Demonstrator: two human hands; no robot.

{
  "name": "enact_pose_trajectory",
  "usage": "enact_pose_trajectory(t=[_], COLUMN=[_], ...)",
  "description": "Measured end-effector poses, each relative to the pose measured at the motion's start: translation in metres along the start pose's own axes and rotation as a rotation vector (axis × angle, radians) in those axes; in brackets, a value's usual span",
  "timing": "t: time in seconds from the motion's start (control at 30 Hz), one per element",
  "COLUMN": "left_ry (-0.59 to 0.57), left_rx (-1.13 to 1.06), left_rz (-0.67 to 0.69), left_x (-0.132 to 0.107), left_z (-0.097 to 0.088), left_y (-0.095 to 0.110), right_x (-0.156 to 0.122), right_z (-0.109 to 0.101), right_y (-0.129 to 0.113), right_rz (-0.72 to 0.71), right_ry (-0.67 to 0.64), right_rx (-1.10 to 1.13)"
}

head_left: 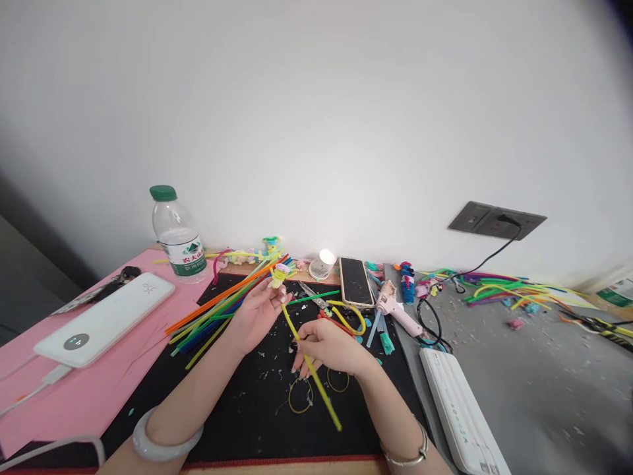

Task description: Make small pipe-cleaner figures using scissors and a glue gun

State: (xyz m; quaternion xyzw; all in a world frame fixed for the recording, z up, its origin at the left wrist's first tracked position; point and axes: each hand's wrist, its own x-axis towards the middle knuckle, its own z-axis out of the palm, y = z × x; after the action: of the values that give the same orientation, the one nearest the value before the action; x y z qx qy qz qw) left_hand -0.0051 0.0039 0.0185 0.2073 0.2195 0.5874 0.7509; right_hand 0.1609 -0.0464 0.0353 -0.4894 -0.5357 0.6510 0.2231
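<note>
My left hand [264,307] pinches a small yellow and lilac pipe-cleaner figure [279,274] upright above the black mat [237,409]. From its underside a long yellow pipe cleaner [324,394] slants down toward me. My right hand [329,346] closes its fingers on that yellow stem about midway along. Left of my left hand lies a bundle of orange, green, blue and yellow pipe cleaners [212,316]. Below my right hand are two thin rings [300,396] on the mat. Just beyond it sit scissors [314,295] and a bent yellow pipe cleaner [357,322].
A water bottle [180,241] and a white power bank [106,320] stand at left on pink sheeting [99,402]. A phone [356,282], a pink glue gun [395,310] and a white power strip [459,412] are at right. A wall socket [494,220] has a cord plugged in.
</note>
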Motion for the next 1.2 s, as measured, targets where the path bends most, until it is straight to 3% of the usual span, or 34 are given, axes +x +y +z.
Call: enact_pose_trajectory(t=[0.07,0.2,0.3,0.4,0.57,0.67,0.8,0.93,1.07,1.2], left_ry=[0.004,-0.063,-0.187,-0.262,-0.269,-0.198,-0.027,0.066,0.052,-0.023], left_rx=[0.015,0.059,0.129,0.179,0.222,0.223,0.318,0.514,0.622,0.705], left_rz=[-0.005,-0.066,-0.151,-0.193,-0.223,-0.222,-0.026,0.118,0.146,0.155], left_x=[0.0,0.0,-0.002,-0.004,-0.006,-0.004,-0.001,0.0,0.0,0.0], left_z=[0.0,-0.002,-0.005,-0.007,-0.005,-0.006,-0.006,-0.003,-0.001,-0.002], left_y=[-0.001,-0.005,-0.01,-0.013,-0.013,-0.013,-0.013,-0.013,-0.015,-0.019], right_x=[0.006,0.025,0.034,0.038,0.041,0.041,0.034,0.026,0.024,0.024], right_z=[-0.003,-0.008,-0.005,0.0,0.002,-0.004,-0.013,-0.016,-0.011,-0.008], right_y=[0.0,0.002,0.005,0.01,0.016,0.016,0.015,0.015,0.016,0.015], right_rz=[-0.032,-0.215,-0.312,-0.313,-0.367,-0.448,-0.513,-0.498,-0.498,-0.518], right_ry=[0.031,0.312,0.296,0.3,0.379,0.473,0.624,0.614,0.623,0.655], right_rx=[0.063,0.271,0.397,0.519,0.614,0.621,0.596,0.433,0.166,0.062])
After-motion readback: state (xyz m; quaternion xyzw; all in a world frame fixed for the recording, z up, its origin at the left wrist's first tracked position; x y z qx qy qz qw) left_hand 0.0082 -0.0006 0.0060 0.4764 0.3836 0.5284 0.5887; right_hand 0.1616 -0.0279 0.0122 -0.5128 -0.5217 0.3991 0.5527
